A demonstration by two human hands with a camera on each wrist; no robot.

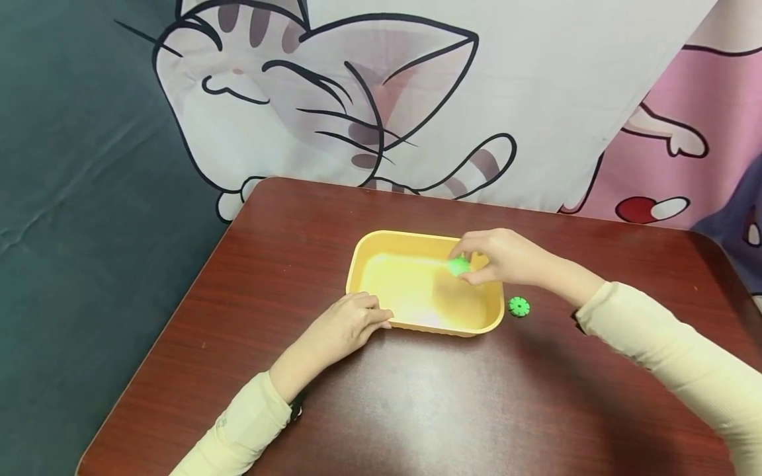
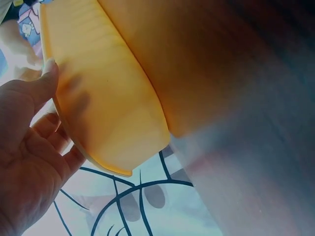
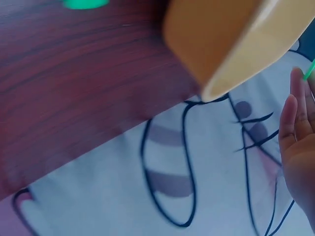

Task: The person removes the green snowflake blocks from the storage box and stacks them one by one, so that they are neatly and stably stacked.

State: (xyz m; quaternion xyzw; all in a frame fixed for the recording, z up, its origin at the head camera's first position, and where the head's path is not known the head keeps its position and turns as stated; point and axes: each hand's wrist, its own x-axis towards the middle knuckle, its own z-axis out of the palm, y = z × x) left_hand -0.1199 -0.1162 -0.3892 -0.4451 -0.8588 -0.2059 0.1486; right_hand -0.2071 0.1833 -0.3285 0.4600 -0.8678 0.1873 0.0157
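A yellow plastic basin [image 1: 411, 238] stands on the table. My left hand [image 1: 351, 325] grips its near left rim; in the left wrist view the thumb [image 2: 47, 81] lies on the basin's outer wall and the fingers go over the rim. Above the basin's right part, my right hand [image 1: 497, 256] pinches a bright green notched disc [image 1: 458, 266] between thumb and fingers. Only a sliver of that disc [image 3: 309, 70] shows in the right wrist view. A second green notched disc [image 1: 519, 307] lies on the table just right of the basin.
The reddish-brown wooden table [image 1: 262, 264] reaches back to a cloth [image 1: 553, 86] printed with a cartoon cat. A dark green cloth [image 1: 89, 198] hangs beyond the table's left edge.
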